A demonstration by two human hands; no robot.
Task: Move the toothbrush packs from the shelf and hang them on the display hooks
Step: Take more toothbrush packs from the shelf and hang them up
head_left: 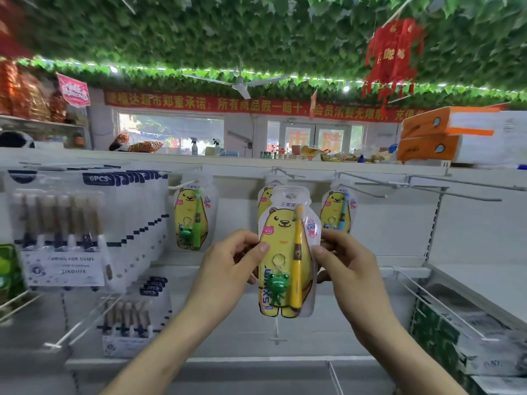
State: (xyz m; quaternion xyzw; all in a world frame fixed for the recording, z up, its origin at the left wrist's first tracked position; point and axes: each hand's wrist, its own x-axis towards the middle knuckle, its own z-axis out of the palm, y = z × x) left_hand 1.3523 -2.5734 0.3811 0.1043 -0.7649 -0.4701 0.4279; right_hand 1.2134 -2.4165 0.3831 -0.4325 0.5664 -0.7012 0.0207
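Head view: both hands hold one toothbrush pack (288, 252) upright in front of the display wall. The left hand (228, 260) pinches the pack's left edge, thumb on the front and fingers curled behind. The right hand (348, 263) pinches the right edge in the same way. The pack is printed with a yellow bear and carries a yellow toothbrush (298, 260) and a green frog keychain (278, 286).

Its top lies just below the middle hook (285, 173), in front of a like pack (265, 195) that hangs there. Whether the held pack's hole is on the hook cannot be told.

A pack with a green brush (192, 215) hangs to the left and a pack with a blue brush (338, 209) to the right, both well apart from the hands. Further right, wire hooks (427, 189) jut out. On the far left hang rows of six-piece brush packs (62, 232), above a white shelf (216, 357).
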